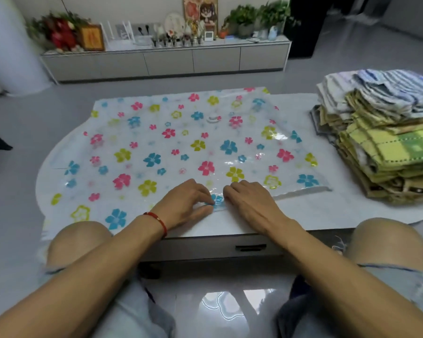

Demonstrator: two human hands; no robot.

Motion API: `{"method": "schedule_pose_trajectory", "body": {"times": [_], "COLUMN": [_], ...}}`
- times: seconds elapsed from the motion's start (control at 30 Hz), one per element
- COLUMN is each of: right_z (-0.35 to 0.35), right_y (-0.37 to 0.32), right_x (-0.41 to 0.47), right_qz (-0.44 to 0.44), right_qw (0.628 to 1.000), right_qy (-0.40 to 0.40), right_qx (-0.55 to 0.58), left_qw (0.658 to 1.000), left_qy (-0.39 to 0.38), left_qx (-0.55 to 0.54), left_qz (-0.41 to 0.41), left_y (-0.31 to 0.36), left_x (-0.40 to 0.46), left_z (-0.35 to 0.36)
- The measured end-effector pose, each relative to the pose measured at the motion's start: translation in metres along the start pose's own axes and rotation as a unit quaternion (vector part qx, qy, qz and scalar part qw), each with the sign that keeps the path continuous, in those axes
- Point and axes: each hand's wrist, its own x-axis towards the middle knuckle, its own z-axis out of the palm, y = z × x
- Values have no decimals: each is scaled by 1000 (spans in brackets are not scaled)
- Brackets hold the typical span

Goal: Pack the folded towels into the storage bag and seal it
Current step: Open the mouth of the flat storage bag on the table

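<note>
A flat, clear storage bag [176, 142] printed with pink, blue and yellow flowers lies spread over the white table [315, 211]. A round white valve [213, 117] sits on its far half. At the bag's near edge, my left hand [186, 204] pinches the plastic between thumb and fingertips. My right hand [250, 202] lies just to its right with fingers curled onto the same edge. A tall stack of folded towels [381, 142], striped blue on top and yellow-green below, stands on the table's right side, apart from the bag.
My bare knees [78, 242] frame the table's front, where a drawer handle [250, 247] shows. A long low cabinet [166, 59] with plants, frames and ornaments runs along the far wall. Grey floor surrounds the table.
</note>
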Motion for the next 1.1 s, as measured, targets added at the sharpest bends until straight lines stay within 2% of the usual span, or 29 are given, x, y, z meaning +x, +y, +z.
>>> {"method": "schedule_pose_trajectory", "body": {"times": [0.1, 0.17, 0.23, 0.27, 0.33, 0.4, 0.47, 0.6, 0.67, 0.8, 1.0, 1.1], "right_z": [-1, -3, -8, -7, -2, 2, 2, 6, 8, 8, 3, 5], "right_y": [-3, -9, -24, -34, -50, -55, -55, -59, -60, -54, -47, -48], "right_x": [7, 3, -7, -13, -21, -17, -7, 8, 8, 8, 17, 14], "right_qz": [40, 87, 176, 230, 327, 402, 430, 417, 388, 358, 389, 414], "right_qw": [999, 995, 963, 940, 894, 805, 699, 545, 489, 494, 587, 598], "right_qy": [-18, 32, 134, 152, 99, 40, 36, 82, 87, 88, 43, 44], "right_qx": [7, 48, 151, 199, 289, 435, 570, 722, 777, 787, 709, 685], "left_qw": [999, 999, 999, 998, 998, 998, 997, 996, 995, 991, 992, 983], "left_qy": [-9, -16, -22, -23, -19, 1, 29, 69, 76, 111, 116, 173], "left_qx": [30, 41, 17, 1, -23, -38, -44, -52, -55, -69, -46, -50], "left_qz": [11, -10, -43, -56, -63, -59, -49, -33, -29, -24, -21, -42], "left_y": [3, 6, 6, 5, 2, 1, 0, -1, -2, 0, 3, 5], "left_x": [6, 12, 17, 18, 19, 18, 17, 15, 14, 14, 14, 18], "left_z": [5, 6, 5, 4, 3, 3, 3, 3, 1, -4, -3, -9]}}
